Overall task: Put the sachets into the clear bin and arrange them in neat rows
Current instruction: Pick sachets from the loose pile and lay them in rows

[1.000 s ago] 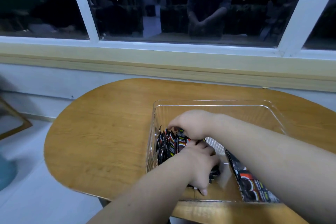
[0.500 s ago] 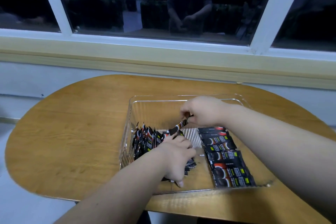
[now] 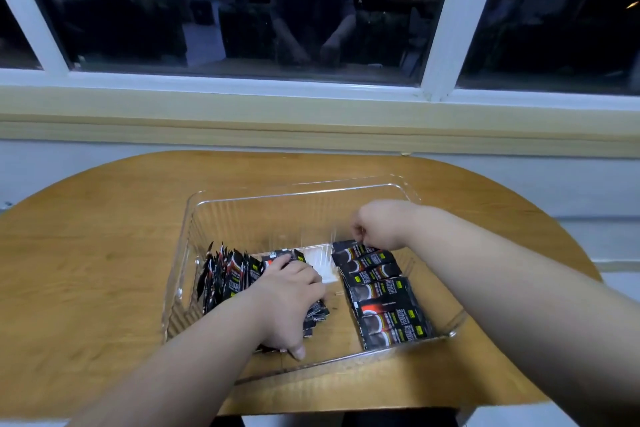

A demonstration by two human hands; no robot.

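1. Since half a second ago, the right hand point(image 3: 375, 227) has been brought from above the middle of the bin to the far end of the right-hand row. The sachet it carried in the air is now laid there.
2. This far sachet point(image 3: 349, 249) is pinched at its far edge by the curled fingers of the right hand. It lies overlapping the next sachet in the row.
3. A flat row point(image 3: 384, 305) of black sachets with red and yellow print is seen along the right side of the clear bin point(image 3: 263, 218). They are laid face up and overlap one another from the far end to the near wall.
4. An upright bundle point(image 3: 228, 270) of sachets is stood on edge against the left wall of the bin, leaning and uneven.
5. The left hand point(image 3: 285, 302) has been kept where it was, on the near right part of that bundle. Its fingers are curled over the sachets and its thumb is set on the near side, so the bundle is gripped.
6. Between the bundle and the row, a bare strip of the bin floor is left showing.
7. The bin is set on a rounded wooden table point(image 3: 104, 253), towards its near right part.
8. Beyond the table a pale sill point(image 3: 311, 128) and a dark window point(image 3: 554, 10) with white bars are seen. A dim reflection point(image 3: 311, 10) of a person is shown in the glass.
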